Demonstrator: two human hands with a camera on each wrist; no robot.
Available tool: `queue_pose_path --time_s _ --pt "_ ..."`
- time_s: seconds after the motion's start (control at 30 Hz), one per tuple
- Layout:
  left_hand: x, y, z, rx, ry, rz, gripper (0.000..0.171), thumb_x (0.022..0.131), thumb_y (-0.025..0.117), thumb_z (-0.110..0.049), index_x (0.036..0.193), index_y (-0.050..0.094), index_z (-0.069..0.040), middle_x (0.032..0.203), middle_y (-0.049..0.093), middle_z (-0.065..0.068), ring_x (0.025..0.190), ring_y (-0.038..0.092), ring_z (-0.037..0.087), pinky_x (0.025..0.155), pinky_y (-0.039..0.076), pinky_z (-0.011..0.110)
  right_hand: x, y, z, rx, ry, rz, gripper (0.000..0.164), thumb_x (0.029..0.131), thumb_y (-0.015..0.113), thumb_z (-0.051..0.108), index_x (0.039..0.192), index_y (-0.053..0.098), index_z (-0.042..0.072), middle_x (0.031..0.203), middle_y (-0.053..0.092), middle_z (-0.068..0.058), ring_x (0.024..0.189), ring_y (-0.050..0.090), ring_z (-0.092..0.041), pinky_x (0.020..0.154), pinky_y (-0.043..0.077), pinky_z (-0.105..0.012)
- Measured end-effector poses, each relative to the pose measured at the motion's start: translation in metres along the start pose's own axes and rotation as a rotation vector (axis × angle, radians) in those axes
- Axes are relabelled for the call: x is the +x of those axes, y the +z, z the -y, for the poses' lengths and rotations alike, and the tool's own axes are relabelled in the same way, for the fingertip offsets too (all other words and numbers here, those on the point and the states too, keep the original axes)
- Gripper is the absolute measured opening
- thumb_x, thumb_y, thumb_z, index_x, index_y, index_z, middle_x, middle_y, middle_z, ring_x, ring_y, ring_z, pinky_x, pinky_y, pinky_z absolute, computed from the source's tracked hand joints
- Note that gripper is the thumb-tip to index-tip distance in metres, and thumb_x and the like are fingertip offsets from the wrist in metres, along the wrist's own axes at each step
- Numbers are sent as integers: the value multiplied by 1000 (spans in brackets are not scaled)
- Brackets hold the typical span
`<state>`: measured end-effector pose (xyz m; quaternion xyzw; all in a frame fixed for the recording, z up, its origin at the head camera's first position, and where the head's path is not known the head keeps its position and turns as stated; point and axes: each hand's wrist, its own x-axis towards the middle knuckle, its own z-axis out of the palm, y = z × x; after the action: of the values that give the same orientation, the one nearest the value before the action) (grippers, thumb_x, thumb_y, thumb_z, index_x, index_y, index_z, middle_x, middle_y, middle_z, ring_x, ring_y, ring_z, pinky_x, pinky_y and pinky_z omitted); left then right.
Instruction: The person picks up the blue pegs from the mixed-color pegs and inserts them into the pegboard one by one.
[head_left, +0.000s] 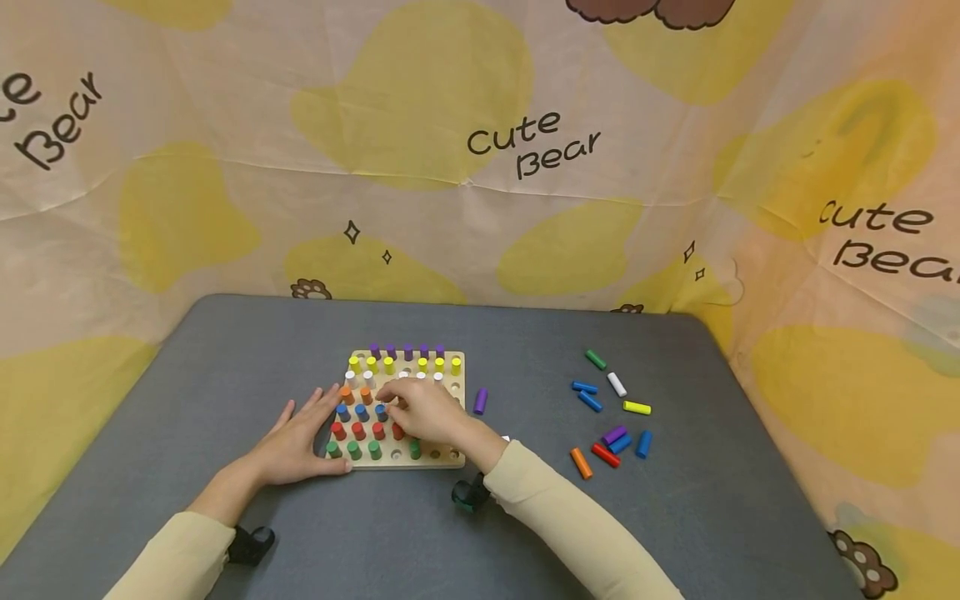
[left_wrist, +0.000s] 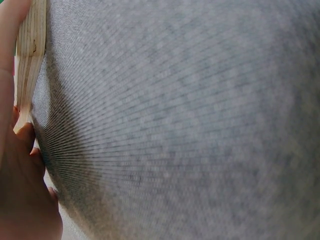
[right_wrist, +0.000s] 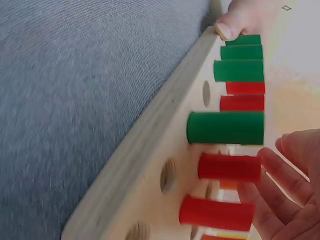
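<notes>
A wooden pegboard (head_left: 397, 465) carries rows of upright pegs in purple, yellow, white, orange, blue, red and green. At its left edge rests my left hand (head_left: 296, 442), fingers straight and spread, the thumb by the near corner. My right hand (head_left: 429, 410) is over the middle of the board, its fingers bent down beside the orange peg (head_left: 366, 394) and the blue peg (head_left: 381, 412). Whether a peg sits between those fingertips is hidden. In the right wrist view, the right fingers (right_wrist: 282, 187) are beside red pegs (right_wrist: 217, 213) and a green peg (right_wrist: 225, 128).
Right of the board lies a loose purple peg (head_left: 481, 401). Farther right are scattered pegs: green (head_left: 596, 360), white (head_left: 617, 384), yellow (head_left: 637, 407), orange (head_left: 581, 463), red (head_left: 606, 455) and several blue (head_left: 644, 444). A printed cloth (head_left: 420, 250) hangs behind the grey table (head_left: 247, 350).
</notes>
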<state>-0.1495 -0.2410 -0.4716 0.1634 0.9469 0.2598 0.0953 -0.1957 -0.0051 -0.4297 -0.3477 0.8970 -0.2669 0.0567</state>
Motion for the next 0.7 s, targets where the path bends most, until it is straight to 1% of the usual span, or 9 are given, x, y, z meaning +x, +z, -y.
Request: queue_pose_path --time_s 0.13,0.23,0.37,0.47,0.7 --pt "0 -1 0 1 0 -1 113 65 71 -63 148 18 -8 153 15 15 140 8 39 106 -2 63 -7 -8 -5 -25 -35 -37 18 90 58 17 107 66 16 97 66 7 75 55 0 63 44 -10" --pt "-1 -1 -1 2 4 -4 113 65 71 -63 147 18 -7 153 16 16 140 9 40 106 -2 63 -13 -13 -11 -35 -77 -66 17 90 58 17 106 66 15 98 67 5 77 58 0 62 44 -10" --pt "-1 -2 -2 -3 11 -8 112 65 71 -61 147 18 -6 153 16 17 139 9 40 106 -2 64 -23 -21 -20 -42 -87 -72 19 90 57 16 108 65 14 101 67 5 82 61 -3 64 45 -12" --pt "-1 -1 -1 -5 5 -4 113 65 71 -62 148 17 -7 153 15 16 140 8 40 106 -2 63 -30 -27 -29 -46 -78 -56 21 90 56 16 109 65 14 103 66 5 84 60 -4 65 46 -13" --pt "0 1 1 -7 -3 3 113 65 71 -62 148 16 -8 153 15 15 140 8 39 106 -3 63 -45 -41 -54 -19 -128 21 24 92 55 16 114 62 12 107 65 0 92 61 -10 72 49 -20"
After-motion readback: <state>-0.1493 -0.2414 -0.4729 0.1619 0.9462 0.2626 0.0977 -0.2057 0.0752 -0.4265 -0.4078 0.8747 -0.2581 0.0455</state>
